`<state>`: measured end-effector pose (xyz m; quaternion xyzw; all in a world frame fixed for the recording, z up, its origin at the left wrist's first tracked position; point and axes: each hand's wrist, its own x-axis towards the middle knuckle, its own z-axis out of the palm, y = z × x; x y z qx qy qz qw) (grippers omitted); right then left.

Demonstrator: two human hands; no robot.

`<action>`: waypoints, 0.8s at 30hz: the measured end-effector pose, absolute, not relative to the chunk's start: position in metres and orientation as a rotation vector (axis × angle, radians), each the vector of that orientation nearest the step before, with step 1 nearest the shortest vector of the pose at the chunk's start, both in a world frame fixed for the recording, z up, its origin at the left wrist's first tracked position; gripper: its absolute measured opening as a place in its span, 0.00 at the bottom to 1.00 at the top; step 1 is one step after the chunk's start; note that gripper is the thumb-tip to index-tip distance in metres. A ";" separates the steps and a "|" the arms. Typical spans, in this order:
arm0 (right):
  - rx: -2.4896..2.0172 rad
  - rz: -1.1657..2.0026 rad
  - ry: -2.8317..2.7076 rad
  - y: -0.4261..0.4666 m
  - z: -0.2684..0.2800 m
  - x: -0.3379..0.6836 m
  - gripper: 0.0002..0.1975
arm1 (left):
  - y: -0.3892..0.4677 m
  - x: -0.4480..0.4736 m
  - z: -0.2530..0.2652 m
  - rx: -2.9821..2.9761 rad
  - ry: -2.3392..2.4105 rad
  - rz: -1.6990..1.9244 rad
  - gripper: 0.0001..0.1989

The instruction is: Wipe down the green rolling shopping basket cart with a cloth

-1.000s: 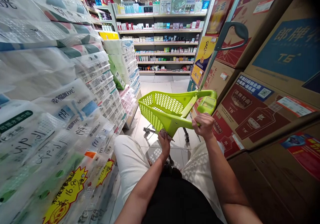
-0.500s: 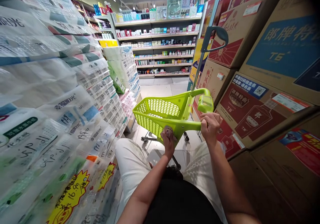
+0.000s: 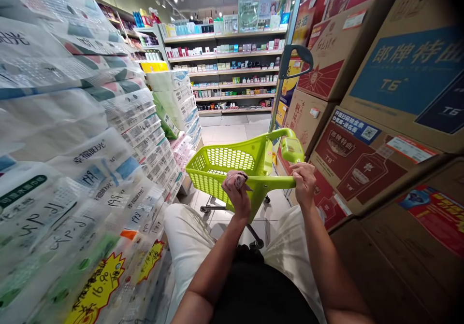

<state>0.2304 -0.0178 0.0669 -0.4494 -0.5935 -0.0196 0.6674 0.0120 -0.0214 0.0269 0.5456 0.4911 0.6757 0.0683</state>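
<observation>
Brown cardboard cartons wall the tiled aisle; left hand clutches crumpled pink cloth, right hand grips leftward-pointing lime-green plastic cart.

Forearms reach forward; the left hand is curled, the right hand apparently clenched.

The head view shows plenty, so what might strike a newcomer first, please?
The bright green cart stands out mid-aisle, with a crumpled pinkish cloth in the left grip at its near side. Plastic-wrapped packs tower at left; stacked cartons line the right.
</observation>
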 end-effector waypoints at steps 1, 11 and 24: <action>-1.010 -0.043 -1.331 -0.017 0.066 0.230 0.13 | -0.020 0.013 0.029 1.678 1.483 1.995 0.08; -1.028 -0.015 -1.321 -0.016 0.071 0.229 0.13 | -0.034 0.026 0.065 2.263 1.289 1.471 0.16; -1.058 -0.011 -1.287 -0.014 0.070 0.228 0.13 | -0.026 0.006 0.073 2.303 1.362 1.200 0.18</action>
